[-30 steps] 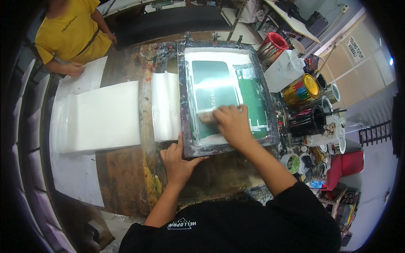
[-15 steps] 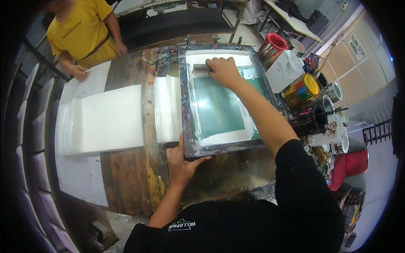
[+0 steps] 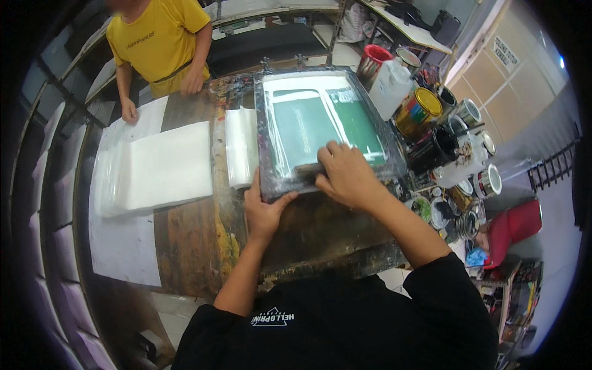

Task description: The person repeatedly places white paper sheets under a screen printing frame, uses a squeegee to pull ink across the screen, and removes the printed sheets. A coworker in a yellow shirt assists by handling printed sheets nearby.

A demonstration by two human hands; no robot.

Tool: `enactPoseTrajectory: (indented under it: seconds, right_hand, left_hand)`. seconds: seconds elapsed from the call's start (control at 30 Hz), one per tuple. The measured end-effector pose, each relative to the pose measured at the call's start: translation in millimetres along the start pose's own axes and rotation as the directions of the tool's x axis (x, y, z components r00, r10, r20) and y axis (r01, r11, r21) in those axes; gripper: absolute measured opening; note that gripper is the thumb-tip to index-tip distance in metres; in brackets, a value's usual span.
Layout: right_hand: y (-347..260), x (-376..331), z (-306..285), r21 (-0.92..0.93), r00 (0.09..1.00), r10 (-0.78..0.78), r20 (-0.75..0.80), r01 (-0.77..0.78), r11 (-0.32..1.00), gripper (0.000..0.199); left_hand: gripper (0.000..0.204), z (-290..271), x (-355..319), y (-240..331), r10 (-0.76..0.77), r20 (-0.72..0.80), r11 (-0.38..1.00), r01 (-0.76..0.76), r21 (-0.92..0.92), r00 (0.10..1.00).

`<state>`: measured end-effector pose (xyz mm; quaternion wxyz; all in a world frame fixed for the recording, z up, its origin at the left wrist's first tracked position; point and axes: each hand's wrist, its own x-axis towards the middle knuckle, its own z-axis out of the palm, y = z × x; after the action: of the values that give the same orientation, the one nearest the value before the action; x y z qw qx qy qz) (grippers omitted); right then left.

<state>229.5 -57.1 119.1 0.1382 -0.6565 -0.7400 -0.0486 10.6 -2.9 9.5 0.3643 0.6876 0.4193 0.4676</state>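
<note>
**Squeegee pulled back to the near edge of the screen**

Since half a second ago the right hand (image 3: 348,176) has come from the far end of the screen frame (image 3: 327,132) down to its near rail, just above the centre of the picture, dragging the squeegee (image 3: 308,168) with it. Its fingers are curled and pressed together over the squeegee's top, gripping it. The left hand (image 3: 265,209) stays on the frame's near left corner, fingers spread flat to hold it down.

Judging by the squeegee's place, one pass over the green mesh (image 3: 311,123) looks complete; lifting the frame and swapping the sheet beneath appears to be what is left.

Left of the frame lies a narrow stack of white sheets (image 3: 240,148), with a wider white stack (image 3: 163,163) further left on the bench (image 3: 191,240). At upper left a person in a yellow shirt (image 3: 157,37) rests both hands there. Paint cans (image 3: 419,111) and pots crowd the right side, close to the frame's edge.
</note>
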Motion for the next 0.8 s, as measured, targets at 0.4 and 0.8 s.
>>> enactPoseTrajectory:
  seconds: [0.4, 0.8]
  right_hand:
    - [26, 132, -100, -0.14, 0.874, -0.066, -0.482, -0.003, 0.99, 0.063]
    - [20, 169, -151, 0.05, 0.943, 0.048, -0.33, -0.034, 0.998, 0.08]
  left_hand:
    - [0.094, 0, 45, 56, 0.237, 0.252, 0.768, -0.34, 0.543, 0.938]
    - [0.116, 30, -11, -9, -0.191, 0.318, 0.506, -0.184, 0.843, 0.929]
